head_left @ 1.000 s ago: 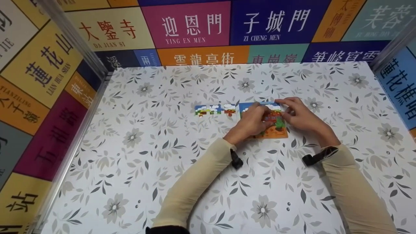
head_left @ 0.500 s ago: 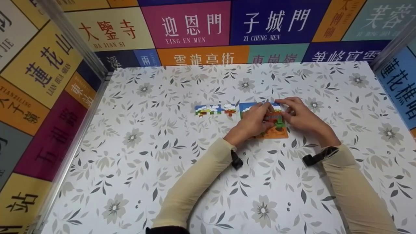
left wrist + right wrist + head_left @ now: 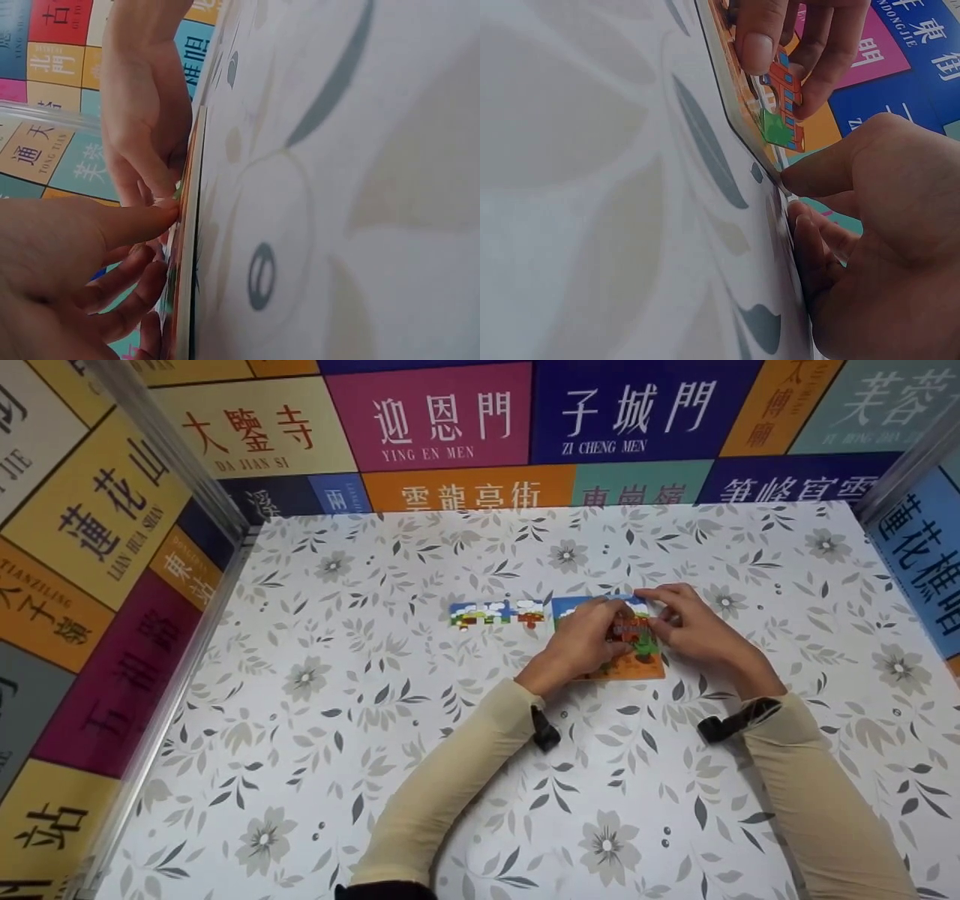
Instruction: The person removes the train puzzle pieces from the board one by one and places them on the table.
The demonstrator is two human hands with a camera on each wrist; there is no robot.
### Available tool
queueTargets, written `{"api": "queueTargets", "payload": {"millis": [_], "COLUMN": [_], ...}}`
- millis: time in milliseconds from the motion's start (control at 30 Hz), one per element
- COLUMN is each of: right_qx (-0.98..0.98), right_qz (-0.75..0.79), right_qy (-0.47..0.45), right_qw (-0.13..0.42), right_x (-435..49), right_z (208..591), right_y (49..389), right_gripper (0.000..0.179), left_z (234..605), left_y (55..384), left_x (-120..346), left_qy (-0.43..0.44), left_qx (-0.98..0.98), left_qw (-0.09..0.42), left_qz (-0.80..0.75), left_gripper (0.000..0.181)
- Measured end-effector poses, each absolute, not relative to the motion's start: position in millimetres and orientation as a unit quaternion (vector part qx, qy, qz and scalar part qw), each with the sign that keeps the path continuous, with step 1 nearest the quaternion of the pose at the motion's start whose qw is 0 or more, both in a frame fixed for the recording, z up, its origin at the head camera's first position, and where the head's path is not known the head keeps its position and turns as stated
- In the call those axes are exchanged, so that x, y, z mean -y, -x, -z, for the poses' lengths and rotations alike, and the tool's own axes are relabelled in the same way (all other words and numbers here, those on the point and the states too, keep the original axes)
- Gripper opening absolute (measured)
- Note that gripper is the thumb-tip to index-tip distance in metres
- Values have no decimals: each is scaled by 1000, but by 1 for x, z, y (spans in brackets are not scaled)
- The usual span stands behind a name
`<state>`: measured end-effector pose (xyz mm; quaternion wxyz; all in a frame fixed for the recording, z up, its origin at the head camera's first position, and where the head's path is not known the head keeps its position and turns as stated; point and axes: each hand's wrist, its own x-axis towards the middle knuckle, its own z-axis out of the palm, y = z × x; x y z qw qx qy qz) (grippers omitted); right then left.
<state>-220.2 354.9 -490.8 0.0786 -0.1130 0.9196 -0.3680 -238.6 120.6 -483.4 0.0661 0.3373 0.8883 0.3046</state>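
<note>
A shallow jigsaw puzzle board (image 3: 641,669) with a blue-sky and orange-ground picture lies flat on the table. Over its middle, my left hand (image 3: 576,639) pinches a jigsaw piece (image 3: 786,105) between thumb and fingers. That piece shows a red shape with blue windows and a green patch; the right wrist view has it tilted up from the board. My right hand (image 3: 694,628) grips the board's far right corner, thumb at the right edge and a fingertip at the top. The left hand covers much of the board's left part in the head view.
Several loose jigsaw pieces (image 3: 495,612), blue, white, green and red, lie in a row left of the board. A white floral sheet (image 3: 300,780) covers the table. Panels with large Chinese characters (image 3: 442,420) stand along the back and sides.
My left fingers have shifted slightly, and the jigsaw piece in them has turned a little over the board. My right hand and the loose row have stayed in place.
</note>
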Motion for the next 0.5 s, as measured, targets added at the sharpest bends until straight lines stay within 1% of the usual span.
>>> {"api": "queueTargets", "payload": {"millis": [133,267,400,500], "right_qx": [-917,-915,-914,-914], "right_qz": [372,377,378,380], "right_qy": [124,132,127,122], "right_qw": [70,65,69,74], "right_x": [-354,-354,-354,-355], "right_z": [491,491,490,489], "right_y": [220,219,219,219], "right_gripper": [53,52,54,55], "left_z": [483,481,479,479], "left_y": [241,246,249,251], "left_x": [-117,-111,-100,-91], "left_qy": [-335,-327,-322,-323], "left_qx": [-883,-865,-843,-827], "left_qw": [64,72,78,72], "left_qz": [-324,-374,-424,-455], "left_gripper": [43,44,44,43]}}
